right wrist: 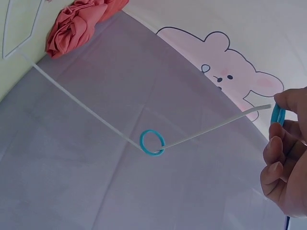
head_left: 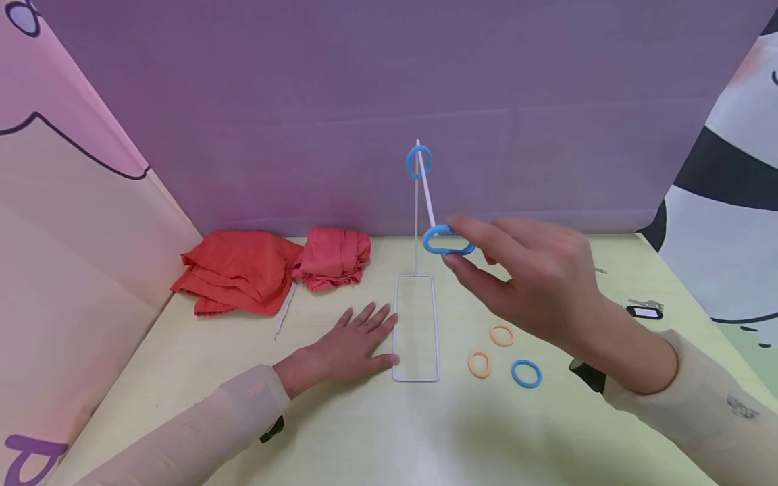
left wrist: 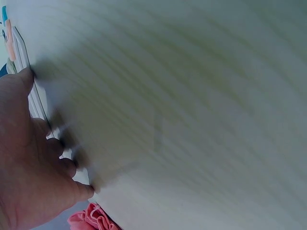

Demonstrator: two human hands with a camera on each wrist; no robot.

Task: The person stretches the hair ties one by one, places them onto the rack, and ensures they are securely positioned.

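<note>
Head view: right hand point(head_left: 535, 283) pinches blue ring point(head_left: 448, 241) at the wire stand's point(head_left: 416, 324) arm tip, left hand point(head_left: 346, 351) flat on its base.

Light was bright, even, soft; shadows faint under the left hand point(head_left: 346, 347) and forearms. No glare. Head view was sharp w/ wide-angle bending at edges. Left wrist view was heavily motion-blurred, table point(left wrist: 192, 105) smeared. Right wrist view was clear, fingers point(right wrist: 278, 158) slightly soft.
</note>
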